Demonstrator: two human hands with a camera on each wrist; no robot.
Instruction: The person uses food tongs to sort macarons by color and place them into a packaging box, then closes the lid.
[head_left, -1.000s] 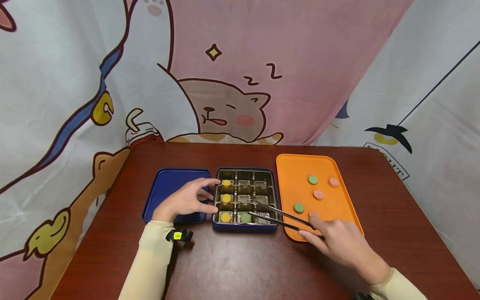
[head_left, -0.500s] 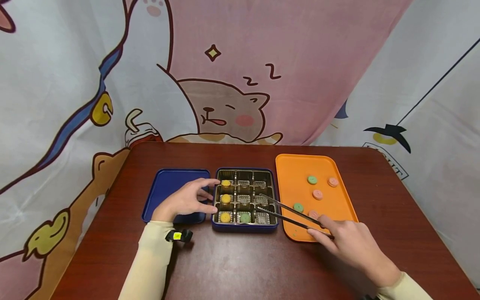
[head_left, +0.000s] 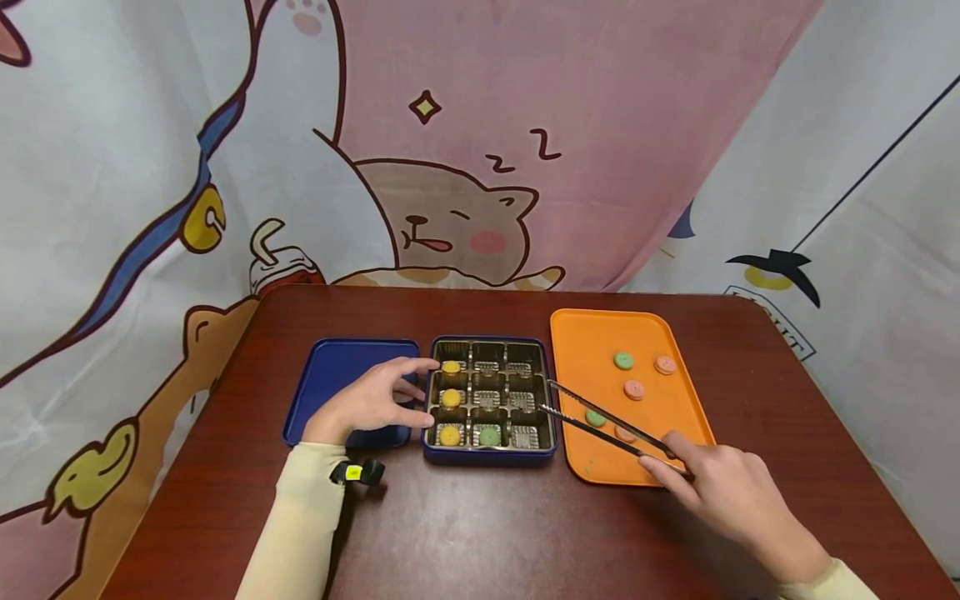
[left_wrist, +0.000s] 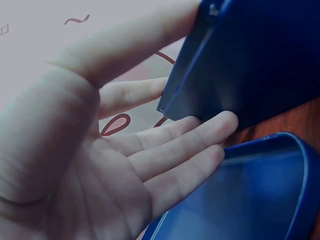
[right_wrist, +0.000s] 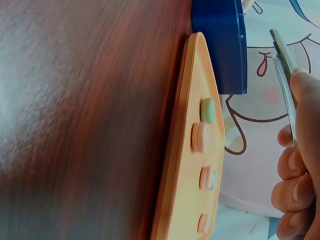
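Note:
My right hand [head_left: 738,496] grips a pair of metal tongs [head_left: 585,403], their tips apart with nothing between them, by the right rim of the blue box [head_left: 487,457]. In the right wrist view the tongs [right_wrist: 285,75] are raised above the tray. Several macarons sit in the box's gold compartments: yellow ones [head_left: 450,398] down the left column and a green one [head_left: 490,436] in the front middle. My left hand [head_left: 375,396] rests its thumb and fingertips against the box's left side, fingers extended. In the left wrist view the thumb lies along the box [left_wrist: 240,60].
An orange tray [head_left: 600,333] on the right holds green macarons [head_left: 623,361] and pink macarons [head_left: 633,390]; the tongs pass over its near part. A blue lid [head_left: 330,375] lies left of the box, partly under my left hand. A cartoon-print cloth [head_left: 637,125] hangs behind the table [head_left: 465,525].
My right hand has drawn back to the right, bringing the tongs' tips from over the compartments to the box's right rim. My left hand has stayed put.

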